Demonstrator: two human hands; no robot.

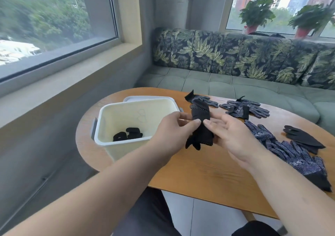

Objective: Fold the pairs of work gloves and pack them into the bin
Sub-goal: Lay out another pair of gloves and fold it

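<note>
Holding the half-folded black glove pair (201, 125) in the middle of the frame, just right of the white bin (108, 112), the left hand (172, 132) pinches it with thumb and fingers. The right hand (233, 138) pinches it too, thumb in front and flat fingers behind. The soft bundle could spring open or slip, since only fingertips hold it; white marks on the dotted gloves (290, 150) at the right are too blurry to read.

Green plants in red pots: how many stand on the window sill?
2. One green plant in a red pot stands left on the far sill, the other right; more may sit off-frame.
</note>
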